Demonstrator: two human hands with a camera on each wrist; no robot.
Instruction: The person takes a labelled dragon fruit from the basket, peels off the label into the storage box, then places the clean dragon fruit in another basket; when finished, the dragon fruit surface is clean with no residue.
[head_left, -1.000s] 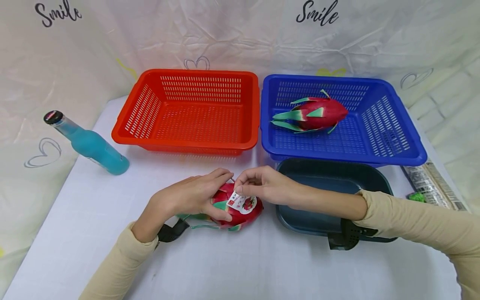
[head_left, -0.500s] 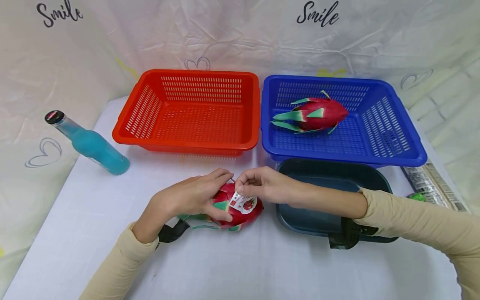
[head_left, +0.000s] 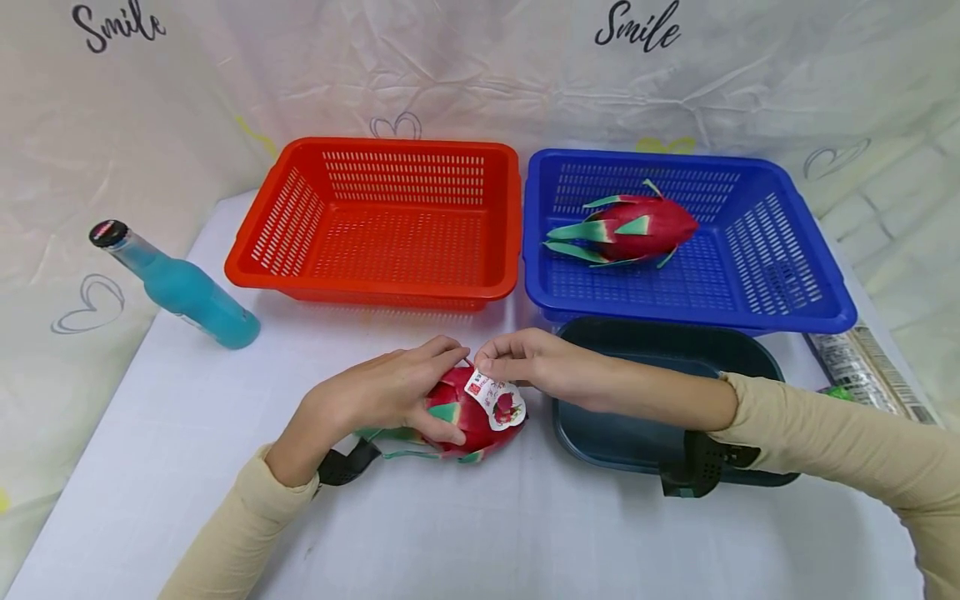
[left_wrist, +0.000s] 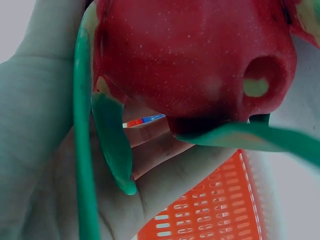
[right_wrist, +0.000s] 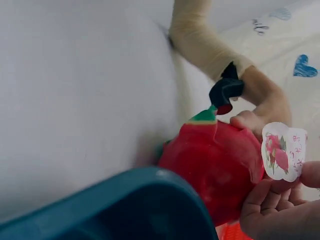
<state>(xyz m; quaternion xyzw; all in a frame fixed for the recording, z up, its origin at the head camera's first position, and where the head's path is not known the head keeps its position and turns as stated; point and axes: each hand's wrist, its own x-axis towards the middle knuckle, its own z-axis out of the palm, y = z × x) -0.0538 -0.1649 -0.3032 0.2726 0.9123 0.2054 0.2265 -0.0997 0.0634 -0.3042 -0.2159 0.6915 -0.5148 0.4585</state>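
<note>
A red dragon fruit (head_left: 465,427) with green-tipped scales lies on the white table in the head view. My left hand (head_left: 390,390) grips it from the left, thumb on the near side and fingers over the far side. The left wrist view shows its red skin (left_wrist: 175,55), long green scales and a round hole at one end. With thumb and fingers, my right hand (head_left: 536,362) pinches a white paper label (head_left: 498,402) printed with a dragon fruit picture. The label overlaps the fruit's right part; in the right wrist view this label (right_wrist: 282,152) stands beside the fruit.
A red basket (head_left: 375,289) stands behind the hands. To its right, a blue basket (head_left: 690,315) holds another dragon fruit (head_left: 648,229). A dark teal tray (head_left: 622,450) sits under the right forearm. There is a blue bottle (head_left: 198,300) at left and a clear package (head_left: 870,371) at right.
My right hand has shifted slightly to the right and up, and the label has turned so that its picture end hangs lower right. The left hand and the fruit have stayed in place.
</note>
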